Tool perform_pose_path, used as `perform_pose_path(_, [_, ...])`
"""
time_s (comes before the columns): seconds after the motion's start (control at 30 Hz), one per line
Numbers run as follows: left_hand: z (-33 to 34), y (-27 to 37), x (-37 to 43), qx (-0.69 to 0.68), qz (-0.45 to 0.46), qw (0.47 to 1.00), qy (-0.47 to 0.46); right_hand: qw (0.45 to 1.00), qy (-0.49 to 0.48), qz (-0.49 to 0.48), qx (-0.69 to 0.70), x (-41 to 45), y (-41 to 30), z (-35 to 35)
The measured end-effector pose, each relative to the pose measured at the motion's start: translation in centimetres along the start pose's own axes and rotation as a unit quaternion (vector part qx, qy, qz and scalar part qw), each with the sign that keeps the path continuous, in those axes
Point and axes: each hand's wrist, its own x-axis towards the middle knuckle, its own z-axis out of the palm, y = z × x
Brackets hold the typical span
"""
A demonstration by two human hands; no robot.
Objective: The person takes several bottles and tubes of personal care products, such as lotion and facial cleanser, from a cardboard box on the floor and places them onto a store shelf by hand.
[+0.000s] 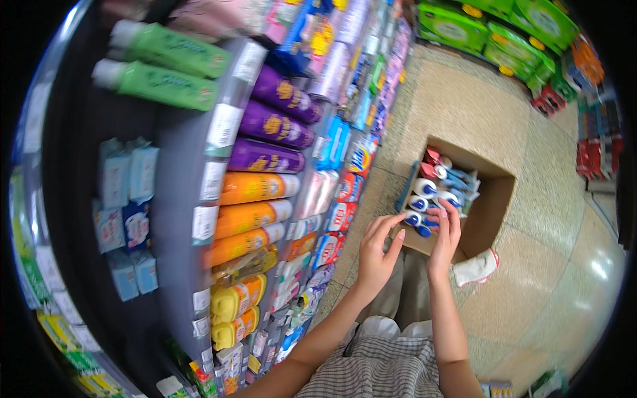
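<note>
A brown cardboard box sits on the floor before me, its top uncovered. Several white bottles with dark blue caps stand upright at its left side. Behind them are red-topped items and light blue packages, blurred. My left hand hovers at the box's near left corner, fingers apart, index fingertip close to a blue-capped bottle; whether it touches cannot be told. My right hand is over the near edge, fingers slightly curled, with nothing visible in it, and it partly covers the bottles.
A shelf unit on my left holds purple cans, orange cans, yellow jugs and green bottles. A white glove with red trim lies against the box's near right corner. Green packs line the far end.
</note>
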Motion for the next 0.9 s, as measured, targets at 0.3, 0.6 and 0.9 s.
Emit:
perform_pose_path(0.3, [-11.9, 7.7, 3.4, 0.040, 0.092, 0.966, 0.240, 0.976, -0.175, -0.110, 0.061, -5.1, -11.6, 8.7])
perform_pose_path(0.6, [-22.1, 13.3, 12.0, 0.091, 0.174, 0.875, 0.443, 0.953, -0.247, -0.139, 0.105, -7.6, -14.9, 10.8])
perform_pose_path(0.9, [-25.0, 14.1, 18.1, 0.040, 0.197, 0.848, 0.491, 0.955, -0.249, -0.133, 0.091, -7.8, -15.7, 9.7])
